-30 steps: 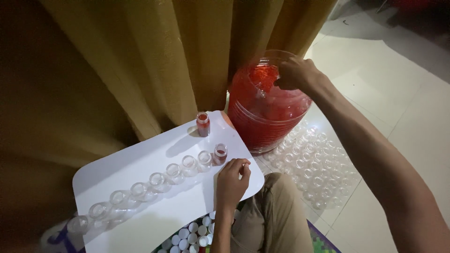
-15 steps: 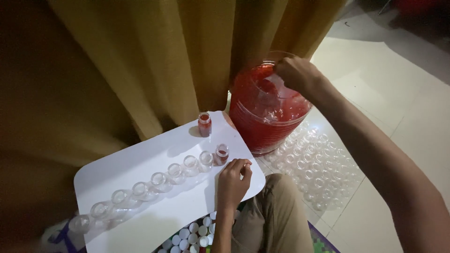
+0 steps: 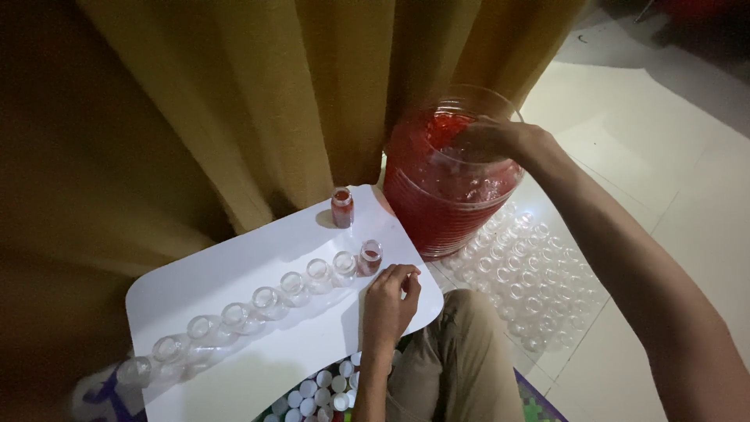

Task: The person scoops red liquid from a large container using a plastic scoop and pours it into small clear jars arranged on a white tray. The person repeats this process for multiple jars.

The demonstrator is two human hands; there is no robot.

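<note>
My right hand (image 3: pixel 492 139) reaches down into the mouth of a large clear jar (image 3: pixel 449 191) full of red stuff; what its fingers hold is hidden inside. My left hand (image 3: pixel 388 301) rests on the white board (image 3: pixel 234 270) with its fingers loosely curled, just below a small jar (image 3: pixel 369 256) partly filled with red. That jar ends a curved row of several empty small glass jars (image 3: pixel 269 298). One filled small jar (image 3: pixel 341 207) stands apart near the board's far edge.
A yellow curtain (image 3: pixel 258 94) hangs right behind the board and the big jar. Many empty clear jars (image 3: pixel 531 273) lie on the white floor to the right. White caps (image 3: pixel 320 391) sit in a heap below the board. My knee (image 3: pixel 457 352) is by the board's corner.
My right hand has gone from the big jar's rim deeper into its mouth. The left hand and the small jars have stayed where they were.
</note>
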